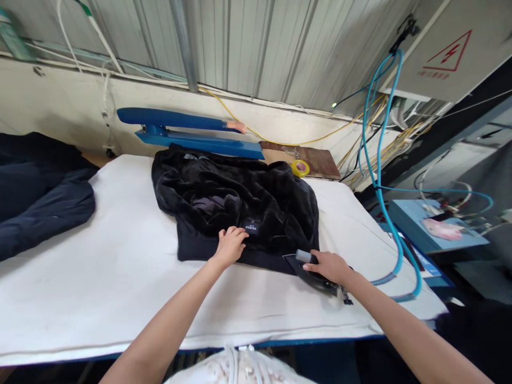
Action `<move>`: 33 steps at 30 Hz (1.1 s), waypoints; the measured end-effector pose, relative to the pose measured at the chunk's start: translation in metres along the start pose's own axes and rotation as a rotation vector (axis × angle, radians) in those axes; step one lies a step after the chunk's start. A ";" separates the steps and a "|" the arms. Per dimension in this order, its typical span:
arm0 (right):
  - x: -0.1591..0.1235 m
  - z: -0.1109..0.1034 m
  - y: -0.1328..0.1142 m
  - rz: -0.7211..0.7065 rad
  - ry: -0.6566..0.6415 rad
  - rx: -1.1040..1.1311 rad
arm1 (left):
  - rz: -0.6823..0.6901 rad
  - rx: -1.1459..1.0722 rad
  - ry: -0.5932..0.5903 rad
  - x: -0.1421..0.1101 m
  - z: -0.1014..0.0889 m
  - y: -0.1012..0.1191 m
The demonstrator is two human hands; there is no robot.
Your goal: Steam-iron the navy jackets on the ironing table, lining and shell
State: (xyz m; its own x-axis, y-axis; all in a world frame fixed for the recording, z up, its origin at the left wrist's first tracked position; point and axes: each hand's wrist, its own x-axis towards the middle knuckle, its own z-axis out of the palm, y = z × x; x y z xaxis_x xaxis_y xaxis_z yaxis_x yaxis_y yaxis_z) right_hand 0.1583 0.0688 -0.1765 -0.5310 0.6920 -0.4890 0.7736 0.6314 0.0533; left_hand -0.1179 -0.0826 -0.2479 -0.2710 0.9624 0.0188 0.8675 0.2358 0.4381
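Iron [320,281] touches garment [276,197], handle [303,256] clasped in right grip [330,266]; left grip [231,247], whether pinching or pressing unclear, lies across hem [198,248], perhaps to steady it.

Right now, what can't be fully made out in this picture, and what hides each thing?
All in the head view:
Iron: its underside is hidden by its own body; the right hand covers part of its handle.
Dark blue garment: cut off by the left edge.
Red lettering under the warning triangle: too blurred to read.
Pink item on the blue surface: too blurred to identify.
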 end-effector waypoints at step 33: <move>0.017 0.023 0.104 0.102 0.090 0.133 | -0.032 -0.139 -0.082 0.076 0.061 0.123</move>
State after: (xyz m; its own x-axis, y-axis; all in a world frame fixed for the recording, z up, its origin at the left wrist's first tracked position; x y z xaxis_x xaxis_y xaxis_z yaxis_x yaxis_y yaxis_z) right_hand 0.2378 0.1382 -0.1988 -0.4720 0.7822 -0.4067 0.8606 0.5088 -0.0202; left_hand -0.0066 0.0280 -0.2471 -0.2577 0.9638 -0.0676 0.7916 0.2508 0.5571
